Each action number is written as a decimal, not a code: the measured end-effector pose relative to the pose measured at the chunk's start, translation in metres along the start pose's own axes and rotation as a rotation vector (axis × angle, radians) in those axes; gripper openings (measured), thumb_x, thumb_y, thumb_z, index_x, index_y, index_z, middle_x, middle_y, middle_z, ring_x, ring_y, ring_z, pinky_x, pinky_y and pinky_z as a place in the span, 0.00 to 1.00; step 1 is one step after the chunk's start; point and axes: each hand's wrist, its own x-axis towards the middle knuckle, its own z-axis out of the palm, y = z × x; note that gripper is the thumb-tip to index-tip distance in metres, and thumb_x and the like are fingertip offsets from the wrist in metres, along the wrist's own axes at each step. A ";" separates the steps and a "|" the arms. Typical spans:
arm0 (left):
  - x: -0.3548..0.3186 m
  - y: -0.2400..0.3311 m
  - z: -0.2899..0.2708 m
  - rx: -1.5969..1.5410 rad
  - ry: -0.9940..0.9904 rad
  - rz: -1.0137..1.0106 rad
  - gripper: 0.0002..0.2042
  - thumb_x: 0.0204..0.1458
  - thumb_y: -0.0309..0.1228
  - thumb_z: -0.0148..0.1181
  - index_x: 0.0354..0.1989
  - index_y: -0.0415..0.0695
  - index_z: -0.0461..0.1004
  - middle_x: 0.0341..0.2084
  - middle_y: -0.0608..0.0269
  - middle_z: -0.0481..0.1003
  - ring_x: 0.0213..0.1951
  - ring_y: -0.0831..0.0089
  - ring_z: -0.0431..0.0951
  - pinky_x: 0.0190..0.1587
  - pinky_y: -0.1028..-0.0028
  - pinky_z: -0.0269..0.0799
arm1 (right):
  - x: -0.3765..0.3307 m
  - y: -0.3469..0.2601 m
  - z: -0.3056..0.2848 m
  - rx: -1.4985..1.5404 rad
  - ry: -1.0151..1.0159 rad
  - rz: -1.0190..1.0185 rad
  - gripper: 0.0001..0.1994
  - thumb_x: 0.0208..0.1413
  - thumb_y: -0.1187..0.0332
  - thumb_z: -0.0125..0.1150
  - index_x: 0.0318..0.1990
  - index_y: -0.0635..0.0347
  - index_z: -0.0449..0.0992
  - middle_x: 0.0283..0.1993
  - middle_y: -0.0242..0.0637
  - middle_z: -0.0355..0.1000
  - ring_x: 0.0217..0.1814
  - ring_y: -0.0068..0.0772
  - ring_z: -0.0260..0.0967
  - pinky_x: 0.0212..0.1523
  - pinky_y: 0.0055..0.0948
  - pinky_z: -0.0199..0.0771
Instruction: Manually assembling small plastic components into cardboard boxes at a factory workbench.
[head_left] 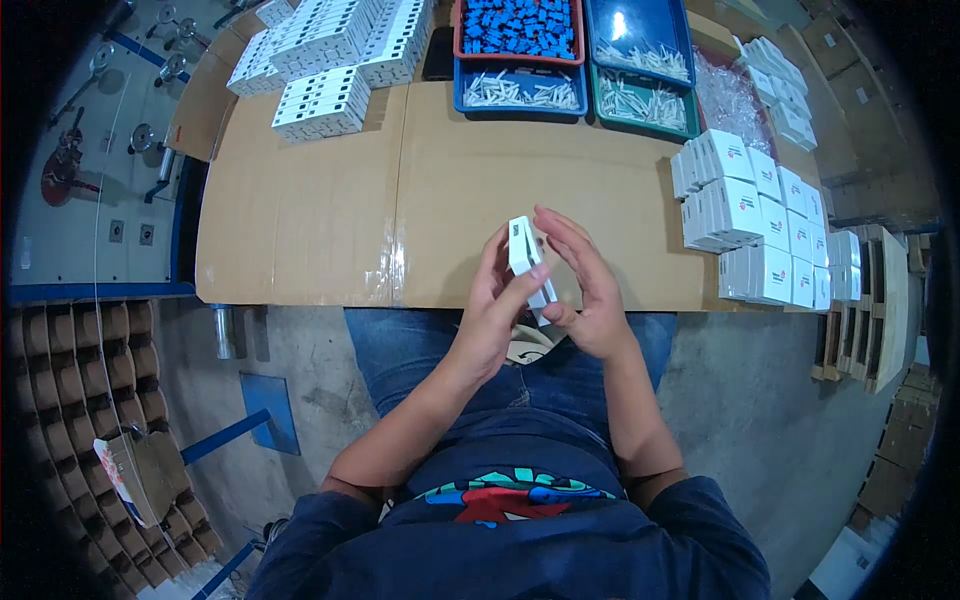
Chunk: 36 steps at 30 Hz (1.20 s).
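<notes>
Just above my lap, at the table's near edge, a slim white plastic case (519,240) is tilted on its narrow side. A dark gap runs along part of its length, as if two halves stand slightly apart. My left hand (488,310) is closed on it, with the thumb across the face and the fingers behind the left side. My right hand (597,305) is just to the right, its fingers stretched out and apart from the case. Its thumb tip is close to the case's lower end; I cannot tell whether it touches.
Brown cardboard covers the table (300,215). White boxes (320,103) are stacked at back left, and more white boxes (770,230) at right. At the back are a red tray of blue parts (458,50) and blue (459,100) and green (660,131) trays of pale sticks.
</notes>
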 end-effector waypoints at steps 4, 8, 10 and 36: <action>-0.001 -0.003 0.003 0.118 -0.054 0.146 0.34 0.65 0.39 0.58 0.76 0.48 0.49 0.62 0.59 0.64 0.62 0.70 0.66 0.60 0.67 0.69 | 0.002 -0.009 0.004 0.090 0.000 0.040 0.47 0.47 0.47 0.77 0.71 0.61 0.64 0.74 0.49 0.60 0.76 0.48 0.57 0.73 0.43 0.58; -0.001 -0.006 0.002 0.030 -0.066 0.142 0.33 0.69 0.51 0.47 0.77 0.52 0.47 0.65 0.58 0.64 0.63 0.64 0.69 0.63 0.64 0.69 | 0.003 -0.006 -0.002 0.064 -0.066 0.039 0.44 0.46 0.53 0.78 0.70 0.59 0.66 0.75 0.48 0.59 0.77 0.46 0.57 0.72 0.43 0.60; -0.001 0.010 0.002 -0.044 -0.117 0.005 0.33 0.69 0.53 0.45 0.77 0.52 0.47 0.64 0.58 0.64 0.62 0.63 0.70 0.63 0.64 0.70 | 0.001 -0.008 -0.002 0.004 -0.076 0.011 0.44 0.46 0.53 0.78 0.70 0.58 0.67 0.75 0.48 0.59 0.77 0.45 0.57 0.72 0.42 0.60; -0.007 -0.007 0.014 0.013 -0.005 0.015 0.31 0.71 0.41 0.45 0.79 0.46 0.44 0.63 0.60 0.65 0.60 0.73 0.69 0.60 0.73 0.68 | -0.002 0.005 0.011 -0.087 -0.008 -0.129 0.36 0.61 0.38 0.57 0.62 0.63 0.71 0.70 0.53 0.63 0.70 0.55 0.62 0.69 0.45 0.61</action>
